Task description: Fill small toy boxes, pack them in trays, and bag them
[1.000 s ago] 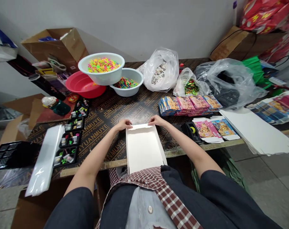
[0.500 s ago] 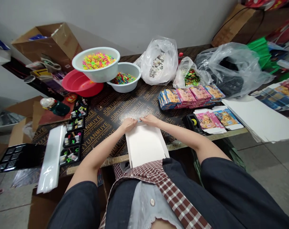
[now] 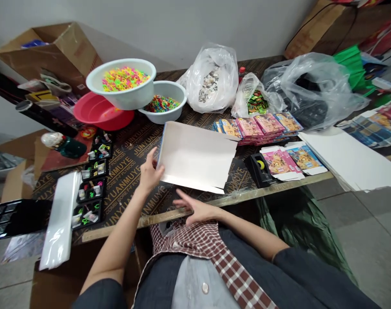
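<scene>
Far left, black trays [image 3: 90, 201] of small charms [image 3: 86, 219], near the left hand [image 3: 150, 171]. Its fingers curled on the edge of a white box [image 3: 195, 156], holding it up and tilted above the plywood board [image 3: 127, 159]. Close behind, a white bowl [image 3: 121, 102] perched aslant on a second bowl [image 3: 171, 115]: a knock from the box's corner could tip out the colored pieces [image 3: 123, 79]. Right hand [image 3: 195, 209] open, fingers spread, just below the box, gripping nothing. With only a one-handed hold, a slip could drop or crease the box.
</scene>
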Demonstrator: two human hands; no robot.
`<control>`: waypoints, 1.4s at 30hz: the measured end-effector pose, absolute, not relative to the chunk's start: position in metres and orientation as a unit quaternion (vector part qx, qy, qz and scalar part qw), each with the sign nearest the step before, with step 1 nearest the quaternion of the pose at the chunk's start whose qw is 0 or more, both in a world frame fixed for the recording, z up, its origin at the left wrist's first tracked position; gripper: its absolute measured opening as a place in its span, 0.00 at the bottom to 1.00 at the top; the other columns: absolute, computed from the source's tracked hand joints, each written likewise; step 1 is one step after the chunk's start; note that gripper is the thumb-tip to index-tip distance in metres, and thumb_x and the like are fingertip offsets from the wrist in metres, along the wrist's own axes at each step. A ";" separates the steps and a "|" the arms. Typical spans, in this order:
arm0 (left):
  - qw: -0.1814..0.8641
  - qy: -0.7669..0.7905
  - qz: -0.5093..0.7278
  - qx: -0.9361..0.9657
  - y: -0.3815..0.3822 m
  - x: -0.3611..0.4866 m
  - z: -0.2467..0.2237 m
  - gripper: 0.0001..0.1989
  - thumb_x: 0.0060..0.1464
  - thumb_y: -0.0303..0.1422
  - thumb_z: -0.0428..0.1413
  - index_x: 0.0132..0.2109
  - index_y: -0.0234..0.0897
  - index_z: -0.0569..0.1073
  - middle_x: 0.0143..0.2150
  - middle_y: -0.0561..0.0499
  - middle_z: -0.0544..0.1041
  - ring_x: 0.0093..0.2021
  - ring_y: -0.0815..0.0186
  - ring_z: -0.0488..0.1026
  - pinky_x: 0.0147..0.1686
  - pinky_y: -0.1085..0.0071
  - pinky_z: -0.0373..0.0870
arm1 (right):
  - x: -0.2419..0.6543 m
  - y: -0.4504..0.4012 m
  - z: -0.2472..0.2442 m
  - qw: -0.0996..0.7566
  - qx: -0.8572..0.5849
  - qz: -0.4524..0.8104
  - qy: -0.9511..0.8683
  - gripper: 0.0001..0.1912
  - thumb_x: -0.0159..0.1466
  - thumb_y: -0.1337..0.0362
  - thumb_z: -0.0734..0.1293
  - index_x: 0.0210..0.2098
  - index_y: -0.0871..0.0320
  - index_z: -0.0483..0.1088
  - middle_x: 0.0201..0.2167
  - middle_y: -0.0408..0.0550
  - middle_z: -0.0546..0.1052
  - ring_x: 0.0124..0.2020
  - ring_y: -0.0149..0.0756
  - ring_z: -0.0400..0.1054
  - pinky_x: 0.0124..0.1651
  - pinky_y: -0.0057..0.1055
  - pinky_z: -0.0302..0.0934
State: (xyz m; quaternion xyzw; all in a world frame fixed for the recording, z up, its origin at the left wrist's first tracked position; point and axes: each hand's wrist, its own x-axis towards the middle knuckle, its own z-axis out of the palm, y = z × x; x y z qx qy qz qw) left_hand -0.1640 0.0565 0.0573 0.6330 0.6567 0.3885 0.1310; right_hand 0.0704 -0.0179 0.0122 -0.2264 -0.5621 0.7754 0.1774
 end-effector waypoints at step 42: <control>0.512 0.624 0.498 0.319 0.056 -0.129 -0.022 0.34 0.43 0.43 0.63 0.57 0.40 0.66 0.29 0.57 0.71 0.29 0.68 0.70 0.31 0.72 0.66 | 0.121 0.127 -0.033 0.320 -0.549 0.556 -0.536 0.11 0.58 0.57 0.68 0.34 0.57 0.73 0.34 0.46 0.76 0.42 0.39 0.69 0.49 0.34 0.61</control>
